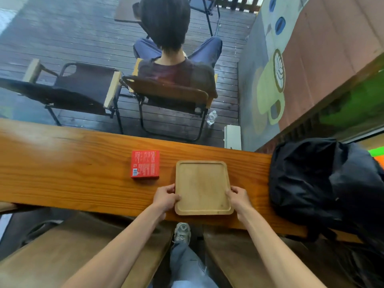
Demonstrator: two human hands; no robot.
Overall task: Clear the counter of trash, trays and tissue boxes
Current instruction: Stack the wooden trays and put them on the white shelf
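A pale wooden tray (202,183) with rounded corners lies empty on the long wooden counter (72,169), near its front edge. My left hand (166,197) grips the tray's left rim near the front corner. My right hand (239,196) grips the right rim opposite. A red tissue box (145,164) lies flat on the counter just left of the tray, a short gap apart from it.
A black backpack (324,183) rests on the counter's right end, close to the tray. Beyond the counter a person (174,65) sits in a folding chair facing away, beside an empty chair (83,88). A water bottle (211,117) stands on the deck floor.
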